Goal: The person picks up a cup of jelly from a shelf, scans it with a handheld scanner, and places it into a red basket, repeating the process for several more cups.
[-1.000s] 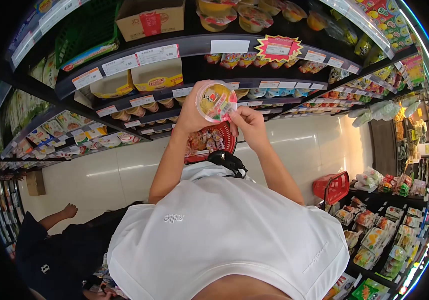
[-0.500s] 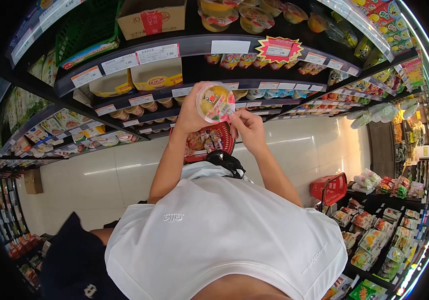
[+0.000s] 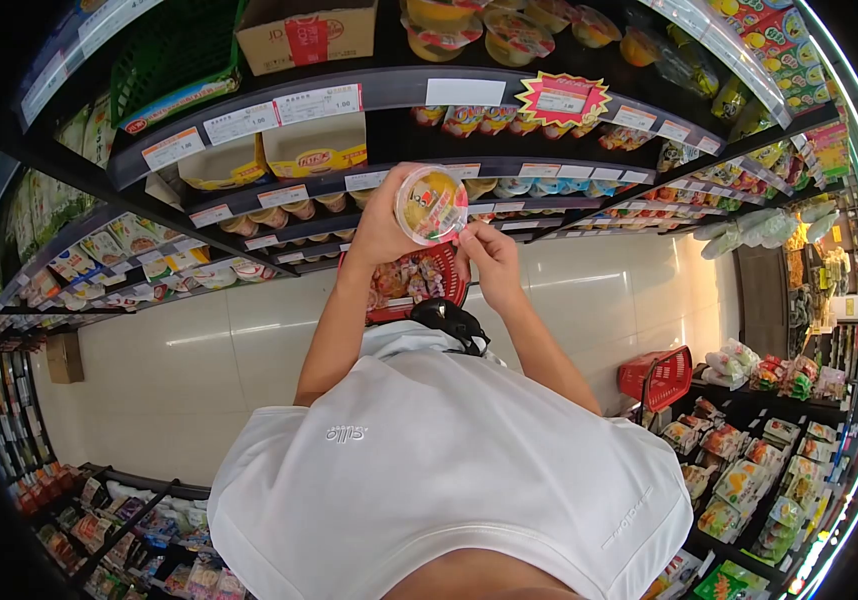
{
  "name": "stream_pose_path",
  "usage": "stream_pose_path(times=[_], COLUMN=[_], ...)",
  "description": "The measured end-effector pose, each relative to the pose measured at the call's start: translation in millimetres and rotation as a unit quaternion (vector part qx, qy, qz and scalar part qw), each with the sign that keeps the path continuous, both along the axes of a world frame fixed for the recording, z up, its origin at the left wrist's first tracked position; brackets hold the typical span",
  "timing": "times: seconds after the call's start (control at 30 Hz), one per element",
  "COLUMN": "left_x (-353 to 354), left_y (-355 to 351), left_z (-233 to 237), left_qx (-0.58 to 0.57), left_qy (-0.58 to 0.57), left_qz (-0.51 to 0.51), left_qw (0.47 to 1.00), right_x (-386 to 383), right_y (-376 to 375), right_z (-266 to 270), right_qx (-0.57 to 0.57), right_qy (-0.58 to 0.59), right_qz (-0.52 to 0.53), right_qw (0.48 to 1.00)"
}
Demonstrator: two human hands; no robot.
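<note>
The fingers of the left hand [image 3: 381, 228] are mostly hidden behind a round clear plastic cup with a printed lid [image 3: 431, 204], near the upper centre of the frame; the lid's smaller lettering is too fine to read. Whether the right hand [image 3: 492, 258] grips the rim or merely touches it is too small to tell. Below them, a red plastic basket with a slotted wall [image 3: 460, 283] is partly covered by the left hand and by a black, unclear object [image 3: 452, 321]. The top edge cuts off a brown cardboard box [image 3: 339, 38] and a dark green plastic crate [image 3: 177, 65]. Lower left, small coloured packets [image 3: 99, 527] are too blurred to identify.
</note>
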State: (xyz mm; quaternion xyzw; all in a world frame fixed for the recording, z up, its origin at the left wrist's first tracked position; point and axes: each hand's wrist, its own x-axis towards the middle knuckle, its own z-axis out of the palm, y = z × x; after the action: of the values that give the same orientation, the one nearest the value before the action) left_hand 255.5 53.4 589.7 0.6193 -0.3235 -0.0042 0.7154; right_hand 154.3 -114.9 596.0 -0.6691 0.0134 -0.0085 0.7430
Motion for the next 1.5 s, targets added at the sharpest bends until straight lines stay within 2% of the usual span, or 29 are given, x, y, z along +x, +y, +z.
stream_pose_path(times=[0.1,0.17,0.3,0.33,0.37,0.4,0.43,0.5,0.53,0.57,0.63,0.67,0.73,0.83,0.93,0.97,1.03,1.07,1.13,1.17,1.2,1.23,1.27,1.33,1.43,1.5], left_x=[3.2,11.9,28.0,27.8,27.1,25.8,24.5,22.3,21.7,21.2,20.1,19.2,18.2,18.0,16.4,17.0,19.1,21.0,26.1,29.1,32.3,33.6,32.9,31.2,29.0,29.6], left_y=[2.6,8.4,33.4,37.2,40.1,40.2,40.0,38.1,37.3,36.9,36.8,36.7,36.2,35.4,35.3,36.2,38.8,40.0,41.2,40.8,40.2,39.2,37.7,33.3,27.2,24.8], left_z=[-8.7,-23.3,-14.1,-11.1,-9.7,-9.3,-9.7,-12.1,-13.7,-14.0,-14.3,-12.8,-8.3,-13.0,-12.4,-13.3,-17.8,-21.3,-30.2,-34.2,-38.0,-41.1,-43.9,-47.8,-51.0,-53.7], left_qx=[0.008,0.035,-0.002,-0.031,-0.061,-0.071,-0.073,-0.019,-0.031,-0.032,-0.024,-0.024,-0.018,-0.029,-0.031,-0.032,-0.014,-0.015,0.034,0.034,0.058,0.081,0.081,0.071,0.053,0.064], left_qy=[0.003,-0.071,-0.082,-0.058,-0.034,-0.022,-0.022,-0.053,-0.042,-0.042,-0.041,-0.040,-0.047,-0.011,0.001,0.001,0.032,0.033,-0.002,0.001,-0.061,-0.123,-0.123,-0.054,-0.001,-0.012], left_qz=[-0.008,0.082,0.120,0.107,0.094,0.087,0.090,0.118,0.099,0.101,0.101,0.102,0.103,0.082,0.073,0.075,0.045,0.048,0.062,0.065,0.092,0.117,0.117,0.082,0.039,0.039], left_qw=[1.000,0.993,0.989,0.992,0.993,0.993,0.993,0.991,0.994,0.993,0.994,0.994,0.993,0.996,0.997,0.997,0.998,0.998,0.997,0.997,0.992,0.982,0.982,0.993,0.998,0.997], right_x=[-1.0,-3.6,-19.0,-22.0,-24.3,-26.0,-27.6,-30.5,-31.5,-30.3,-28.3,-27.1,-23.9,-26.1,-20.0,-13.2,1.3,2.0,0.3,-0.3,-0.7,-1.0,-1.4,-2.4,-1.5,-3.7], right_y=[0.6,-1.1,-0.8,-2.1,-3.1,-1.0,-0.1,-2.9,-4.3,-2.0,4.1,6.8,9.4,12.9,1.6,0.3,1.1,-6.6,-26.2,-32.9,-36.8,-39.0,-40.8,-42.1,-36.9,-28.2], right_z=[-6.6,-21.4,-58.8,-72.2,-84.1,-95.5,-106.5,-134.4,-150.5,-147.6,-142.7,-147.8,-166.3,-183.1,-201.4,-187.3,-137.7,-141.2,-152.6,-144.5,-125.1,-105.1,-87.8,-55.4,-24.0,-17.4], right_qx=[0.009,0.004,-0.046,-0.215,-0.377,-0.490,-0.491,-0.533,-0.554,-0.556,-0.584,-0.585,-0.556,-0.560,-0.512,-0.513,-0.446,-0.447,-0.224,-0.224,-0.055,0.116,0.116,0.236,0.196,0.166], right_qy=[0.012,0.022,0.073,0.067,0.057,0.016,0.014,0.069,0.074,0.073,0.157,0.157,0.195,0.206,0.219,0.218,0.383,0.383,0.391,0.392,0.358,0.310,0.311,0.221,0.236,0.240], right_qz=[-0.003,0.006,-0.010,0.031,0.072,0.082,0.084,0.166,0.171,0.174,0.258,0.260,0.306,0.264,0.300,0.301,0.348,0.351,0.243,0.246,0.199,0.143,0.143,0.122,0.067,0.056], right_qw=[1.000,1.000,0.996,0.974,0.922,0.868,0.867,0.827,0.811,0.810,0.753,0.752,0.748,0.758,0.774,0.773,0.730,0.728,0.859,0.857,0.911,0.933,0.932,0.938,0.950,0.955])
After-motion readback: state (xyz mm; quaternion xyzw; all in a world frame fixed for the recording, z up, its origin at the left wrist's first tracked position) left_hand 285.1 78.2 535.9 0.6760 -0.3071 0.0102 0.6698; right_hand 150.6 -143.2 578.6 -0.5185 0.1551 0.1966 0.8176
